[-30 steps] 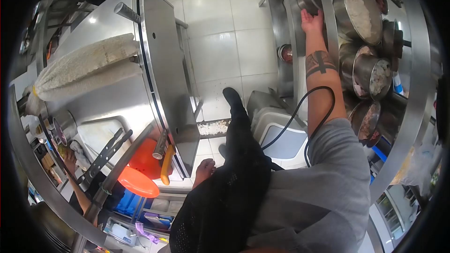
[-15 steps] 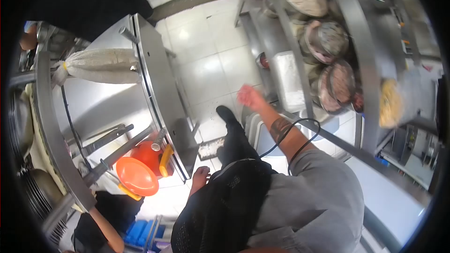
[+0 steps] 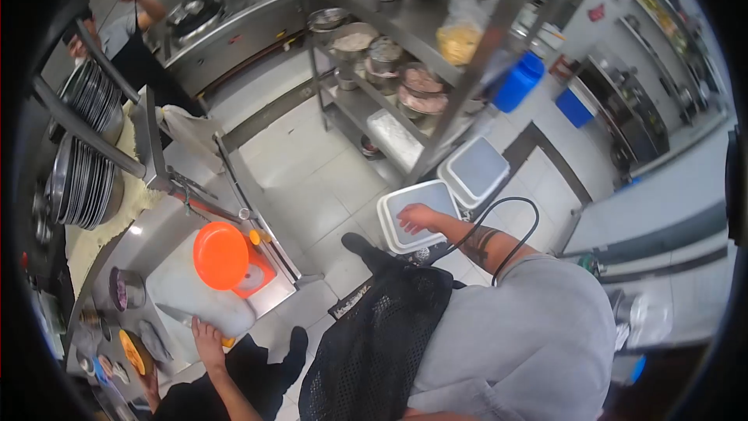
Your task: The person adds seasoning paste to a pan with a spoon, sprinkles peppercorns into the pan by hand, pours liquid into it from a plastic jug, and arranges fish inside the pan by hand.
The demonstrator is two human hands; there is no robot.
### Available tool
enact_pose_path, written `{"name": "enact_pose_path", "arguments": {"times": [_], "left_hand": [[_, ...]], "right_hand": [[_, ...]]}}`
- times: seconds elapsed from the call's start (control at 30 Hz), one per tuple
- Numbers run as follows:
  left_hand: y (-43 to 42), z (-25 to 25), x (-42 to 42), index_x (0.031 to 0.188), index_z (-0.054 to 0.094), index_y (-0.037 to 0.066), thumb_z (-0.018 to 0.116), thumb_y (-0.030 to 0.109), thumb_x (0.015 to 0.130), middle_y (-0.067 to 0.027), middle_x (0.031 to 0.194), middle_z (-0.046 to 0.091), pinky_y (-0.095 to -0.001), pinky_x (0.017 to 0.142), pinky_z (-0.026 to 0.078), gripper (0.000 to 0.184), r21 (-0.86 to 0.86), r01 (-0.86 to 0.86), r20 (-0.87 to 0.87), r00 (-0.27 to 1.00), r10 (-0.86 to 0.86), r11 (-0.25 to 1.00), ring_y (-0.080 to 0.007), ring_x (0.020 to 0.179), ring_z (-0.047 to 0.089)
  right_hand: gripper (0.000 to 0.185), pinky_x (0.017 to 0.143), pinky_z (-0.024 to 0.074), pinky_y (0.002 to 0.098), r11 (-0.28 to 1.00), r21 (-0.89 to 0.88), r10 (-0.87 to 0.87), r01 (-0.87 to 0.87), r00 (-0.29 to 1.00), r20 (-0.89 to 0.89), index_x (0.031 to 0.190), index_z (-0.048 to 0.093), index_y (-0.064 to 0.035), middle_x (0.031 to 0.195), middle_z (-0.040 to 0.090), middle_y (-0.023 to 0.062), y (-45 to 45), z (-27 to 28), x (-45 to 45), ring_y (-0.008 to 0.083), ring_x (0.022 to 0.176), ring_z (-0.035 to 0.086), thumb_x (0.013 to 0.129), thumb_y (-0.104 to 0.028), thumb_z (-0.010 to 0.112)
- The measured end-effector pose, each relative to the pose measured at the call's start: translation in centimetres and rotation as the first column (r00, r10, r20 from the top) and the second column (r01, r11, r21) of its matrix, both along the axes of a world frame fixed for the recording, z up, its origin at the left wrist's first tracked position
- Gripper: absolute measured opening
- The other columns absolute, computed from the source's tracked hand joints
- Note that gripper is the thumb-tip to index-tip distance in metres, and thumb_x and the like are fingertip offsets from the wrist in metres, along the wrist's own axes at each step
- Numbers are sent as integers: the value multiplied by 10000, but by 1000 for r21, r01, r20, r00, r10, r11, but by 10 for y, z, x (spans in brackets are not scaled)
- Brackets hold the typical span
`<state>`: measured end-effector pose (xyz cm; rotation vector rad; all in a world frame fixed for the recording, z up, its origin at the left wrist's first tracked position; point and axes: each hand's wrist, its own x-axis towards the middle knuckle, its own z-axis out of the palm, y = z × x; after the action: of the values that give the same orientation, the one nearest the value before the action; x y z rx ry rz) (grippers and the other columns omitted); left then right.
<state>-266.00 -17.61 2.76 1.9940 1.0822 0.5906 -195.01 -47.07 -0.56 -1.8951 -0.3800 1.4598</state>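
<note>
Half curled at the fingers, holds nothing in the right hand [image 3: 418,219]. Has the white bin [image 3: 428,195] just below it, on the near left of a second lidded bin [image 3: 477,167]; cannot tell if touching. Cannot see the left hand's state.

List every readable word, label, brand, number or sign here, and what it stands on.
None can be read.
White bin: no legible lettering.
Blue container: none legible.
Far shelf goods: too small and blurred to tell.
</note>
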Motion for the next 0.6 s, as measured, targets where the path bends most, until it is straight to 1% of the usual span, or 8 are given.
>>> {"name": "enact_pose_path", "arguments": {"times": [0.03, 0.07, 0.23, 0.3, 0.43, 0.5, 0.53, 0.6], "left_hand": [[0, 25, 7, 983, 661, 55, 502, 72, 897, -80, 882, 604, -384, 1124, 377, 182, 277, 154, -241, 967, -86, 949, -223, 1088, 584], [3, 38, 19, 877, 664, 62, 505, 61, 837, -96, 853, 578, -418, 1142, 362, 164, 566, 553, -704, 710, 10, 611, -255, 1078, 571], [5, 22, 7, 763, 641, 78, 515, 119, 798, -99, 899, 613, -469, 1077, 401, 137, 665, 475, -614, 787, 59, 576, -285, 1039, 562], [1, 30, -4, 769, 641, 65, 533, 123, 785, -91, 906, 619, -468, 977, 441, 124, 508, 490, -750, 656, 84, 708, -287, 980, 560], [3, 41, -17, 726, 639, 52, 530, 115, 790, -81, 886, 614, -439, 884, 461, 141, 475, 423, -753, 650, 107, 772, -270, 945, 559], [16, 47, -28, 693, 652, 50, 506, 109, 796, -94, 834, 620, -412, 874, 466, 189, 318, 827, -939, 343, 32, 464, -251, 919, 577], [10, 44, -31, 693, 652, 50, 506, 109, 796, -94, 834, 620, -412, 874, 466, 189, 312, 840, -942, 335, 28, 443, -251, 919, 577], [-8, 32, -25, 695, 694, 40, 496, 124, 797, -126, 792, 652, -414, 865, 461, 238, 316, 97, -471, 880, 67, 944, -244, 859, 597]], "right_hand": [[342, 705, 560, 370, 999, -26, -20, 20, 1000, -6, 1124, 618, -47, 984, 668, 95, -27, 2, -9, 207, 827, 657, 938, -334, 627], [351, 707, 561, 377, 998, -49, -40, 39, 999, -13, 1134, 614, -43, 978, 671, 102, -52, 5, -17, 220, 833, 659, 938, -333, 627], [353, 642, 567, 373, 967, -170, 213, -188, 966, 143, 1038, 666, -5, 888, 677, 114, -184, -33, -38, 228, 744, 664, 912, -331, 612], [352, 584, 572, 360, 884, -117, 458, -453, 782, 423, 999, 684, 11, 844, 676, 117, -250, -101, -26, 228, 669, 667, 889, -317, 614], [484, 602, 577, 387, 832, -542, 255, -122, 951, 177, 1081, 682, 14, 852, 680, 130, -304, -25, -60, 238, 689, 673, 862, -413, 622], [478, 594, 577, 390, 818, -568, 233, -93, 956, 179, 1075, 685, 13, 846, 683, 135, -325, -21, -60, 243, 681, 672, 867, -412, 620], [472, 586, 576, 392, 797, -598, 231, -77, 955, 185, 1069, 687, 12, 840, 687, 140, -339, -23, -62, 247, 673, 671, 873, -411, 617], [454, 546, 567, 387, 855, -518, 117, 27, 963, 244, 1005, 699, 18, 801, 693, 148, -357, -29, -64, 249, 629, 664, 882, -409, 608]]}}
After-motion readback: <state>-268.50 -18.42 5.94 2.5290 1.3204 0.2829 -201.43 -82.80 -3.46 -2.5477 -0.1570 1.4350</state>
